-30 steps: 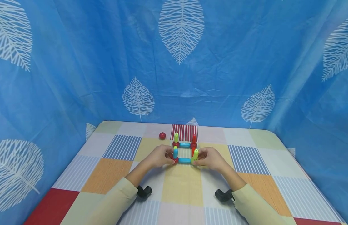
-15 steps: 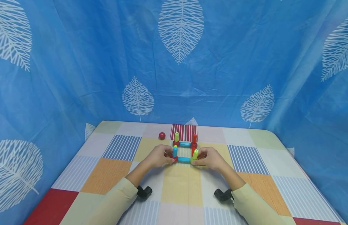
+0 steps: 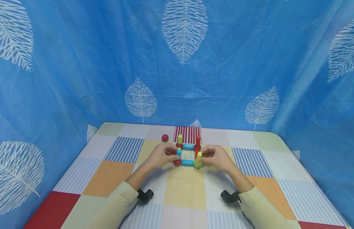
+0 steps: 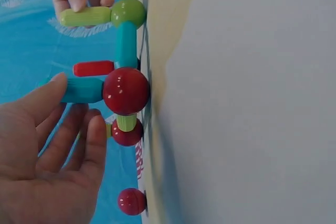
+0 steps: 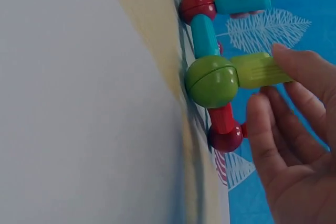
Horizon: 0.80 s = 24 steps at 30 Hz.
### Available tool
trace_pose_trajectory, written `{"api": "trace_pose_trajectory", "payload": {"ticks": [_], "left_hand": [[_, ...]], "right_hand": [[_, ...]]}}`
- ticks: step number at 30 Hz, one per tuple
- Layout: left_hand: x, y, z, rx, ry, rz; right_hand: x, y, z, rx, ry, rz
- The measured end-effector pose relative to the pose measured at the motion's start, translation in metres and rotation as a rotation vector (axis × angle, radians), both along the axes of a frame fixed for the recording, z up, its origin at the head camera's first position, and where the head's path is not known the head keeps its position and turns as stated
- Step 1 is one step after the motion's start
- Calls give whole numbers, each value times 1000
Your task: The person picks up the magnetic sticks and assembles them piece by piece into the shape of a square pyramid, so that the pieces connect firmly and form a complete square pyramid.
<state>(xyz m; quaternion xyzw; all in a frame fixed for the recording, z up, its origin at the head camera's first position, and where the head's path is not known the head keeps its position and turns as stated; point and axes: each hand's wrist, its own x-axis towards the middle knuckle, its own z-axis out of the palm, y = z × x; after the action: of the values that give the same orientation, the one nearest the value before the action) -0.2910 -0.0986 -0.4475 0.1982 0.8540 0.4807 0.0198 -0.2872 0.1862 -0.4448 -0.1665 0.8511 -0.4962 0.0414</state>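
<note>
A square frame of coloured rods and balls stands on the table, an upright rod at each corner. My left hand (image 3: 162, 156) is at the near left corner, pinching the upright blue rod (image 4: 84, 90) near its top, above a red ball (image 4: 126, 91). At the near right corner my right hand (image 3: 217, 158) pinches the upright yellow-green rod (image 5: 260, 72) over a green ball (image 5: 212, 81). Between these two balls lies a blue rod (image 3: 187, 162). The far corners have red balls, one under a yellow-green rod (image 3: 180, 139), the other under a red rod (image 3: 198, 140).
A loose red ball (image 3: 165, 138) lies beyond the frame, to the left. The table wears a patchwork cloth (image 3: 185, 187). Behind it hangs a blue curtain (image 3: 222, 79) with white leaf prints. Black wrist mounts (image 3: 145, 195) sit under both forearms.
Both hands have moved up from the near corner balls to the upright rods above them, leaving those balls uncovered. The frame and the loose red ball stay in place.
</note>
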Motion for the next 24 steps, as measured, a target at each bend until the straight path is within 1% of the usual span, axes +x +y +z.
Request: {"api": "trace_pose_trajectory", "payload": {"ticks": [3,9,11,17,24], "left_hand": [[-2,1,-1,27,14,1],[-7,6,-3,20,-3,50],[-8,8,-2,7,-2,58],[-9,15,1,-15,4,70],[-10,19,2,-39,15,68]], "right_hand": [[-1,-1,-1,-27,33,1],[-3,-12,-3,-13,94,-71],[-4,-15,-3,-6,95,-89],[-7,-22,-4,19,103,-96],[-9,-26,-6,46,71,-120]]}}
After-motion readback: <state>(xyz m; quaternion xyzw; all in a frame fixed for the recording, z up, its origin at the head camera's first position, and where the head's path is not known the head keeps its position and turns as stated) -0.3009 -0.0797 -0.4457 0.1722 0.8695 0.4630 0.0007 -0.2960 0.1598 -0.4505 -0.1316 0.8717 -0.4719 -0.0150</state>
